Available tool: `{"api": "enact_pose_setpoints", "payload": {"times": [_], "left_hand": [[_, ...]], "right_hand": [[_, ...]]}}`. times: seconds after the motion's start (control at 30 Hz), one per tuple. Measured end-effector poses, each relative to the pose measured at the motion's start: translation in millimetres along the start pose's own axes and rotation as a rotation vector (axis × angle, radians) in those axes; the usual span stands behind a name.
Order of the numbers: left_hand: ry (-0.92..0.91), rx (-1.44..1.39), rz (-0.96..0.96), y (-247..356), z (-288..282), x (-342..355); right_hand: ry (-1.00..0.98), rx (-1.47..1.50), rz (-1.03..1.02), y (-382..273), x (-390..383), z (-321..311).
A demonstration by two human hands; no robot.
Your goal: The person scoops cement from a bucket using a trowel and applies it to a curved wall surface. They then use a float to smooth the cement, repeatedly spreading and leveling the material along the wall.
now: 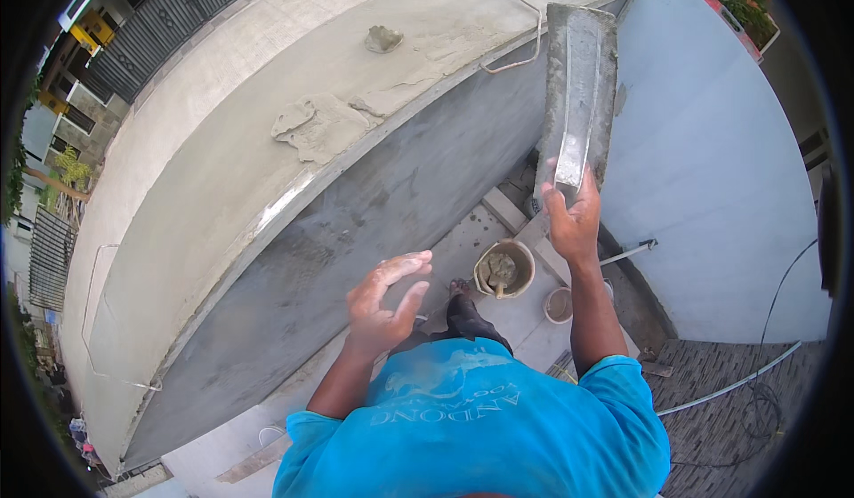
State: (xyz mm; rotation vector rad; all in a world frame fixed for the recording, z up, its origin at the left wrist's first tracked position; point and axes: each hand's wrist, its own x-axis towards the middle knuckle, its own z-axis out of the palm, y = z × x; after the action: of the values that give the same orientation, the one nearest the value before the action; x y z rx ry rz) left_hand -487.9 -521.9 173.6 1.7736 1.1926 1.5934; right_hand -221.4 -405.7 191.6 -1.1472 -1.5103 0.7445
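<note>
Up against the grey rendered wall (374, 204), beside its flat cement-coated top (267, 124), you are holding a long metal straightedge (580, 89) by its lower end with your right hand (574, 222). Your fingers are wrapping its bottom edge, thumb on the near face, and the bar is reaching up and away toward the corner where the pale painted wall (712, 142) is meeting the render. Your left hand (384, 298) is hanging free in front of the wall, fingers loosely spread and slightly curled, dusted with cement and touching nothing.

Judging by its look, the straightedge is behaving as a stiff, fairly light hollow profile, but held at one end it is likely feeling top-heavy. Smears of mortar are crusting its faces, so the metal is probably gritty where dry and slick where wet; a second grip further up the bar would steady it better than the end alone. Far below your feet, a bucket of mortar (503, 269) with a trowel in it is sitting on the paving, a smaller pail (559, 305) just beside it.
</note>
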Motion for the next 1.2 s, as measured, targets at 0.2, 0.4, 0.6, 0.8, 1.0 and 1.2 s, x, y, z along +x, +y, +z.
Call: {"api": "enact_pose_setpoints", "payload": {"times": [0.2, 0.4, 0.6, 0.8, 1.0, 1.2], "left_hand": [[0.715, 0.368, -0.084, -22.4, -132.1, -102.7], [0.911, 0.756, 0.296, -27.7, -210.4, -135.8], [1.045, 0.861, 0.285, -26.1, -224.4, -135.8], [1.223, 0.845, 0.187, -28.5, -226.0, -129.8], [1.366, 0.899, 0.07, -21.6, -246.6, -156.6], [1.266, 1.149, 0.162, -54.7, -255.9, -164.9]], "right_hand": [[-0.092, -0.288, -0.019, -110.8, 57.0, -2.3], [0.002, -0.948, -0.28, -157.3, 125.2, 44.8], [-0.349, -1.046, 0.014, -188.7, 158.1, 136.3], [-0.347, -1.114, -0.269, -146.5, 184.2, 152.2], [-0.335, -1.117, -0.019, -110.7, 216.9, 72.1], [-0.421, -0.59, 0.25, -87.6, 225.7, 50.8]]}}
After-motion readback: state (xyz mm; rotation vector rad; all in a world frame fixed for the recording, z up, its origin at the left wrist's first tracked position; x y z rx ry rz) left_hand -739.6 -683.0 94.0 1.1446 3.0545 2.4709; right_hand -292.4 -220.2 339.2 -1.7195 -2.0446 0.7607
